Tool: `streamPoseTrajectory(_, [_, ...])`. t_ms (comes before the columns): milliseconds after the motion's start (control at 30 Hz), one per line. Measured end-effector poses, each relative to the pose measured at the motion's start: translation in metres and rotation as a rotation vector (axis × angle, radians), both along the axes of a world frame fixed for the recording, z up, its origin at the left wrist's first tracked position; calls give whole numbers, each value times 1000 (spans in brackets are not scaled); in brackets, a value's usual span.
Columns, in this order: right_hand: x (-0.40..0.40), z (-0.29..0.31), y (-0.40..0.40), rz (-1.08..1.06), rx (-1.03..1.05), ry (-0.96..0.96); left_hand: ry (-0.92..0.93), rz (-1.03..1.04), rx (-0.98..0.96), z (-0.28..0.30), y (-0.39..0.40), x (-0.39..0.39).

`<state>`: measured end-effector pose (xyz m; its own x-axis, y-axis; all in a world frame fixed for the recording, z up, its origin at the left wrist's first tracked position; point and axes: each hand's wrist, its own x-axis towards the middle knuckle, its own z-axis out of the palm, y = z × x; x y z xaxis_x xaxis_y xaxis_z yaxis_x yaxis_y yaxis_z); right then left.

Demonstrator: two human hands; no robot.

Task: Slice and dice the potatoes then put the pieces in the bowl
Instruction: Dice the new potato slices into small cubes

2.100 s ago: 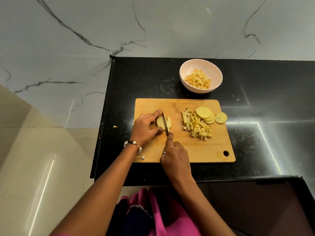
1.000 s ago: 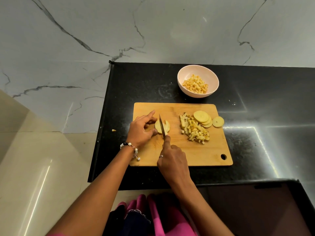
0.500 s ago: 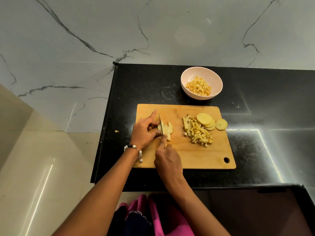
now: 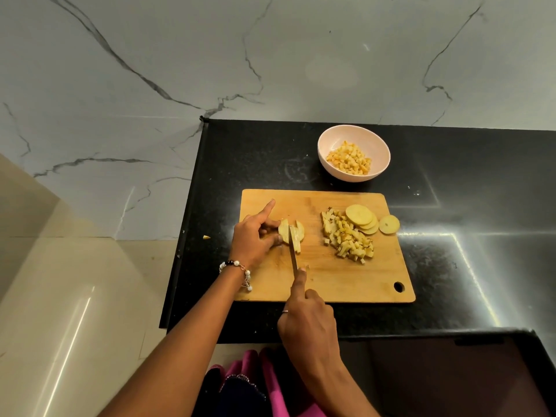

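Head view: the right hand grips the knife with its forefinger laid along the spine, the blade set down through a stack of potato slices near the left side of the board. The left hand pinches the uncut part of the stack, its fingers curled just beside the blade and the forefinger sticking out straight. To cut well, I judge it best to tuck every fingertip back, keep the strips even and press straight down so the stack does not slide apart. The stack is pale yellow, with a few strips already parted on its right. A heap of dice lies mid-board, with round slices overlapping beyond it and one slice at the board's right edge. The bowl on the surface behind the board already holds dice.
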<state>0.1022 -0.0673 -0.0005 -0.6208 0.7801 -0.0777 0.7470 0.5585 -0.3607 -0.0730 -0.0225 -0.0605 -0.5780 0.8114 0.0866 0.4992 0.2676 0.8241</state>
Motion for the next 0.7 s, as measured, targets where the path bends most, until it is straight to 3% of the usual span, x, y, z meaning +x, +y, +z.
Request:
streamPoseTrajectory(200, [2, -16, 30, -134, 66, 133, -21, 7, -9, 7, 0, 6])
streamPoseTrajectory(267, [7, -17, 38, -160, 48, 159, -15, -65, -101, 12, 3, 12])
streamPoseTrajectory(400, [14, -21, 43, -192, 42, 193, 237, -182, -323, 15, 11, 24])
streamPoseTrajectory(700, [22, -20, 51, -246, -39, 274, 180, -62, -203, 8, 18, 25])
